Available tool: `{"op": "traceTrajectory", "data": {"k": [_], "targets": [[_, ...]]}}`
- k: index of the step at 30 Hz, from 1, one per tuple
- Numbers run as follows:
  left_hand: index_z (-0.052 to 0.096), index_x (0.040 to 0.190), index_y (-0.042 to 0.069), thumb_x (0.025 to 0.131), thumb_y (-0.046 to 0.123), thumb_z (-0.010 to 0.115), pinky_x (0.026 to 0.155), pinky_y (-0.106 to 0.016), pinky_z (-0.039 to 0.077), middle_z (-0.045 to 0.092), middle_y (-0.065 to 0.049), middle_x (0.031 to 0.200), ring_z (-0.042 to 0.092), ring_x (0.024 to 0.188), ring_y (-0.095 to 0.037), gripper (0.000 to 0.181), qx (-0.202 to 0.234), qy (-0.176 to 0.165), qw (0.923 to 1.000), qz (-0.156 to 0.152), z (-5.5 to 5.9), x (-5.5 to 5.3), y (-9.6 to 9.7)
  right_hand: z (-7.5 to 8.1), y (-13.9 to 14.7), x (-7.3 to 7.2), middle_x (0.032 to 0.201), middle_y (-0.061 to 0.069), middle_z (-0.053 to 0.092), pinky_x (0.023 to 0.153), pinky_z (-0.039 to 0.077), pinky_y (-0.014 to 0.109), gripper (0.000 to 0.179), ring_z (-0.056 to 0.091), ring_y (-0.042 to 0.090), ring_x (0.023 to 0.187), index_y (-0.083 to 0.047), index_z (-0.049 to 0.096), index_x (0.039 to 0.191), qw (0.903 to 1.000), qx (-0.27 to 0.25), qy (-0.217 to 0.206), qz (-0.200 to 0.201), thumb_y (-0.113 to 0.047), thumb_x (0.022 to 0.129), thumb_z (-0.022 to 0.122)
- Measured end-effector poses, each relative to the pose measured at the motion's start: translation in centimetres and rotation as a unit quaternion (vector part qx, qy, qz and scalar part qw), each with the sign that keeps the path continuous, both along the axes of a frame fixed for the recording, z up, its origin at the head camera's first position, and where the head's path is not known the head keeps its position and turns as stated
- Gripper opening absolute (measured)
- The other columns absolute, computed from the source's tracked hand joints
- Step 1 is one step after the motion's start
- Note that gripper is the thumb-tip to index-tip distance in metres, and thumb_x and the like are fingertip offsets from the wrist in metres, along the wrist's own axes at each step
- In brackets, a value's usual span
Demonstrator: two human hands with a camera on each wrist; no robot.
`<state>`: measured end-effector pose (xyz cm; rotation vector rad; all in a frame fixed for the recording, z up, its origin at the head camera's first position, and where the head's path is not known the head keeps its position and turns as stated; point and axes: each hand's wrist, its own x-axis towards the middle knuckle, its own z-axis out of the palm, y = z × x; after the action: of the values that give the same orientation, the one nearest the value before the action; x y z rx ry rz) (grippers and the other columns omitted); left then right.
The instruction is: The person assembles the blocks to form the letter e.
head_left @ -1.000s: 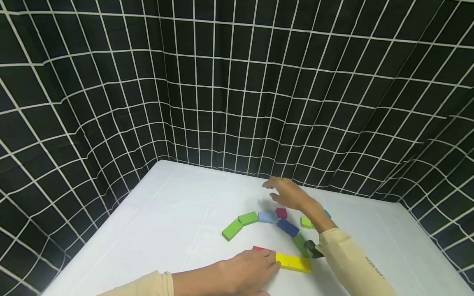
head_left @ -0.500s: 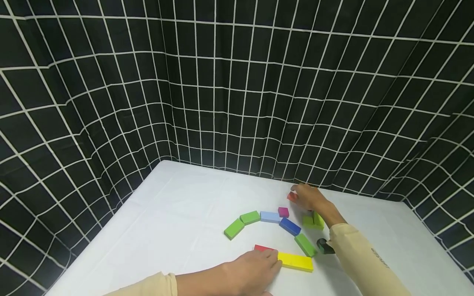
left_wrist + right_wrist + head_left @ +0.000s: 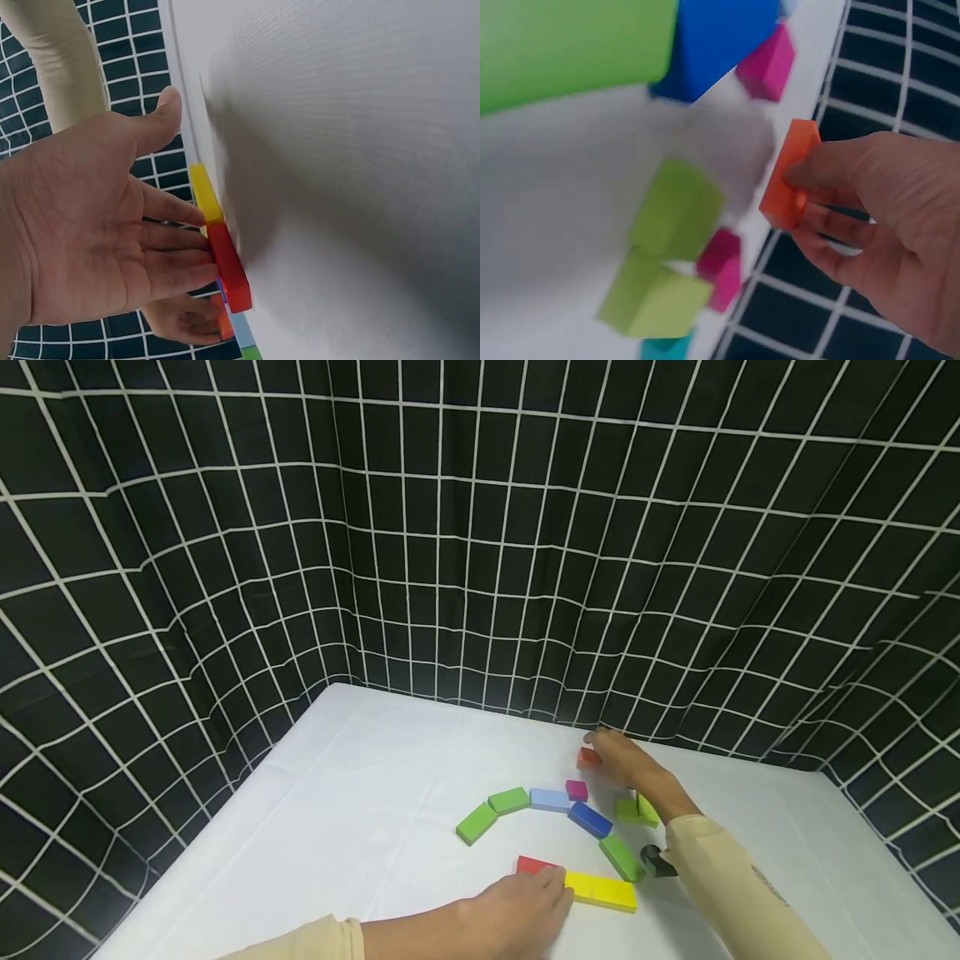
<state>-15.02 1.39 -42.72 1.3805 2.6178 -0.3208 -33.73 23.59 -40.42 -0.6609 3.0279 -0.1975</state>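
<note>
At the far side of the table, my right hand point(image 3: 628, 763) pinches an orange block point(image 3: 781, 201) between thumb and fingers. Close to it stands a small magenta block point(image 3: 577, 790). My left hand point(image 3: 521, 910) is near the front, its fairly straight fingertips touching a red block point(image 3: 229, 268). End to end with the red block lies a yellow block point(image 3: 600, 891). Behind these, an arc runs through green blocks point(image 3: 477, 823), a light blue block point(image 3: 550, 800), a dark blue block point(image 3: 590, 819) and another green block point(image 3: 620, 857).
Lime-green blocks point(image 3: 676, 210) sit below my right forearm, with another magenta block point(image 3: 721, 268) and a teal block point(image 3: 666, 346) beside them. A dark rounded object point(image 3: 657, 860) is partly behind the right sleeve. Black gridded curtain point(image 3: 465, 568) surrounds the white table point(image 3: 375, 760).
My right hand has gone from above the arc to the right, taken hold of the orange block, then shifted slightly left with it. The left hand keeps its place at the red block.
</note>
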Motion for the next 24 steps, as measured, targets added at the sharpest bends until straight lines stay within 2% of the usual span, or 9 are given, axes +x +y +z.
{"op": "traceTrajectory", "data": {"k": [2,5,9,12,13,16,18,22,24], "targets": [[0.047,0.156,0.018,0.099,0.068,0.054,0.11,-0.018,0.049,0.048,0.005,0.16,0.05,0.139,-0.003,0.077,-0.004,0.004,1.0,0.003,0.1,0.0,0.0,0.6,-0.9,0.4,0.131,0.028,0.066,0.103,0.056,0.053,0.048,0.066,0.04,0.119,0.01,0.06,0.136,0.9997,0.004,0.014,0.019,0.008,0.089,0.071],[0.047,0.156,0.017,0.098,0.068,0.054,0.11,-0.018,0.048,0.048,0.005,0.16,0.049,0.14,-0.003,0.077,-0.009,0.013,0.9999,0.005,0.0,0.1,0.0,1.5,-2.7,1.3,0.133,0.028,0.065,0.101,0.058,0.049,0.049,0.066,0.041,0.12,0.008,0.065,0.132,0.9978,0.001,0.027,0.061,0.005,0.086,0.078],[0.047,0.156,0.017,0.098,0.068,0.054,0.112,-0.018,0.048,0.047,0.004,0.161,0.046,0.145,-0.004,0.077,-0.016,0.016,0.9997,0.001,-0.2,-0.1,0.0,3.1,-5.4,3.0,0.119,0.016,0.069,0.095,0.062,0.041,0.045,0.068,0.027,0.106,0.0,0.073,0.123,0.9903,-0.012,0.023,0.137,0.005,0.08,0.084],[0.047,0.156,0.016,0.099,0.067,0.054,0.114,-0.019,0.046,0.047,0.003,0.161,0.046,0.147,-0.006,0.077,-0.017,0.028,0.9994,-0.01,-0.2,-0.2,0.1,4.0,-7.8,4.4,0.112,0.005,0.071,0.096,0.062,0.037,0.041,0.067,0.019,0.104,-0.009,0.077,0.12,0.9803,-0.023,0.001,0.196,0.0,0.081,0.085],[0.048,0.155,0.015,0.099,0.067,0.054,0.114,-0.019,0.046,0.048,0.002,0.16,0.046,0.147,-0.007,0.077,-0.017,0.041,0.9989,-0.017,-0.2,-0.2,0.1,4.3,-8.7,5.0,0.113,0.003,0.072,0.097,0.061,0.037,0.041,0.067,0.018,0.106,-0.011,0.077,0.121,0.9767,-0.027,-0.012,0.213,-0.002,0.082,0.086],[0.05,0.151,0.012,0.099,0.068,0.052,0.114,-0.019,0.046,0.053,-0.001,0.157,0.049,0.146,-0.01,0.077,-0.017,0.079,0.996,-0.039,-0.7,-0.3,0.1,4.6,-11.1,6.2,0.116,-0.003,0.072,0.1,0.059,0.032,0.043,0.065,0.012,0.109,-0.017,0.077,0.122,0.9647,-0.027,-0.057,0.256,-0.005,0.082,0.087],[0.053,0.149,0.011,0.099,0.07,0.051,0.112,-0.02,0.047,0.056,-0.002,0.154,0.05,0.145,-0.011,0.078,-0.012,0.101,0.9935,-0.05,-1.5,-0.5,0.2,4.6,-12.6,6.8,0.115,-0.006,0.071,0.102,0.058,0.029,0.042,0.063,0.008,0.107,-0.019,0.077,0.122,0.9536,-0.023,-0.087,0.287,-0.005,0.083,0.086],[0.055,0.147,0.011,0.098,0.074,0.045,0.106,-0.021,0.053,0.059,-0.001,0.15,0.052,0.142,-0.013,0.081,0.009,0.13,0.9892,-0.067,-4.1,-1.4,0.4,4.2,-14.9,7.5,0.113,-0.007,0.07,0.102,0.054,0.024,0.038,0.06,0.006,0.103,-0.019,0.077,0.12,0.9236,-0.004,-0.129,0.361,-0.004,0.086,0.082],[0.054,0.149,0.011,0.098,0.075,0.044,0.106,-0.021,0.053,0.058,-0.001,0.151,0.051,0.142,-0.013,0.082,0.025,0.126,0.9892,-0.072,-5.5,-1.9,0.5,3.9,-15.7,7.6,0.112,-0.007,0.07,0.101,0.052,0.021,0.035,0.06,0.006,0.102,-0.019,0.077,0.118,0.9094,0.006,-0.133,0.394,-0.005,0.086,0.081]]}}
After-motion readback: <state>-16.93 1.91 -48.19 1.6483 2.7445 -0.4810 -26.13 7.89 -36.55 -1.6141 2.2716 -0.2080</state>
